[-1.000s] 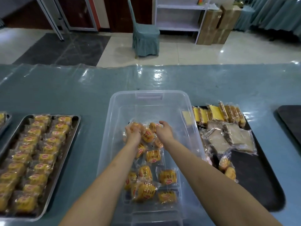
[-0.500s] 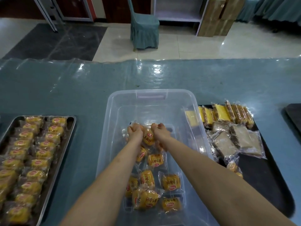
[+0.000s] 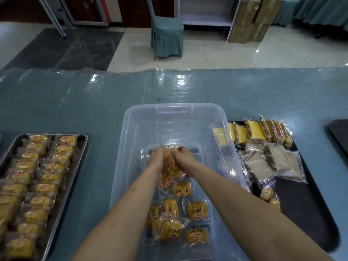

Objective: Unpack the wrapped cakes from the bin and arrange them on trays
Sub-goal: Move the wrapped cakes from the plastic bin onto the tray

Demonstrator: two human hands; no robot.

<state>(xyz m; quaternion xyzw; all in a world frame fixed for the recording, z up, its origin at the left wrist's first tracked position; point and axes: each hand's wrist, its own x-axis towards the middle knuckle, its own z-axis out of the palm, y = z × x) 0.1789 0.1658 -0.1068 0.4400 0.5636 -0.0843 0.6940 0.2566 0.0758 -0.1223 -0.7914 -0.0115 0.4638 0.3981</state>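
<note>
Gathering cakes tighter, hands closer together in bin

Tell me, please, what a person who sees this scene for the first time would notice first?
First, the two hands, left hand and right hand, gathering a bunch of yellow wrapped cakes inside the clear plastic bin at the centre. Next, the metal tray on the left, filled with rows of the same cakes, and the dark tray on the right with other wrapped cakes.

We see yellow cakes with red labels in a clear bin, a silver tray left, teal table.
</note>
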